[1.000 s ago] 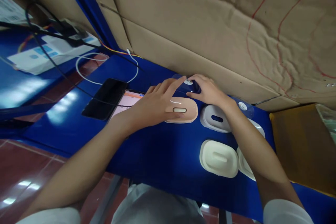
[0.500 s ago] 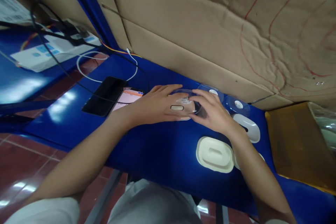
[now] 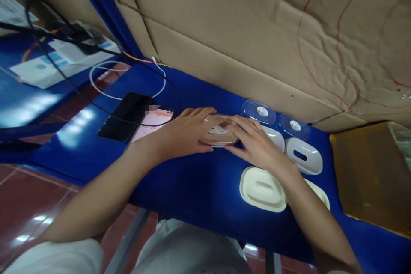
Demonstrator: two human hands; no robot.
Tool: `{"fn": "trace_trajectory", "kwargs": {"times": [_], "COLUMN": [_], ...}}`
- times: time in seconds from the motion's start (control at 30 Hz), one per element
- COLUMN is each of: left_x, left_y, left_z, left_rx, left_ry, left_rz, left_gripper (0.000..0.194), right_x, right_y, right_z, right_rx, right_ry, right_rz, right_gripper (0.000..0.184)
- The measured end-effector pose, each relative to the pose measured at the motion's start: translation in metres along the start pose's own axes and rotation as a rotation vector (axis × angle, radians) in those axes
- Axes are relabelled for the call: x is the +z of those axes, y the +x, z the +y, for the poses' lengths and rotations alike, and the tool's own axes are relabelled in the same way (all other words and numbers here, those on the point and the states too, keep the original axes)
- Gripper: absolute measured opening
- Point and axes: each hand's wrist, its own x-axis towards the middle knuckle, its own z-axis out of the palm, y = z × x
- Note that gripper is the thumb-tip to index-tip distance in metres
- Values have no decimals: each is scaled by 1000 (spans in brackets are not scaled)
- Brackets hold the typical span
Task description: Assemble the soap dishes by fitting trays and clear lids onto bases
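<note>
An oval plastic dish with a clear lid and a round sticker (image 3: 218, 130) lies on the blue table between my two hands. My left hand (image 3: 189, 130) grips its left end, fingers along the far edge and thumb at the near edge. My right hand (image 3: 253, 141) holds the right end, its fingers over the lid and its thumb at the near rim. To the right lie two clear lids (image 3: 258, 111) with round stickers, white slotted trays (image 3: 313, 160) and cream bases (image 3: 252, 186) with a raised centre. My right forearm partly hides a tray and a base.
Two phones, one dark (image 3: 120, 120) and one with a lit screen (image 3: 150, 123), lie left of my hands. A white cable (image 3: 96, 81) and black wires cross the left side. Cardboard (image 3: 224, 34) lines the back; a brown box (image 3: 366, 171) stands at the right.
The clear lid, tilted between my hands before, now sits down over the dish. My right hand has come lower onto it, and the view has shifted slightly.
</note>
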Motion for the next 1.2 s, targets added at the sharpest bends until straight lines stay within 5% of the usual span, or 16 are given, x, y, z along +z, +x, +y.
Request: {"fn": "trace_trajectory", "kwargs": {"times": [0.47,1.0,1.2], "left_x": [5,8,14], "left_y": [0,5,8], "left_z": [-10,19,17], "left_rx": [42,27,54], "left_ry": [-193,-86,87], "left_rz": [-9,-82,82], "left_gripper": [88,79,66], "right_x": [6,-14,-41], "right_y": [0,-13,-27], "right_z": [-3,-7,-4], "right_rx": [3,82,120], "right_ry": [34,147,-21], "right_rz": [-11,-118,-126], "right_gripper": [56,57,62]}}
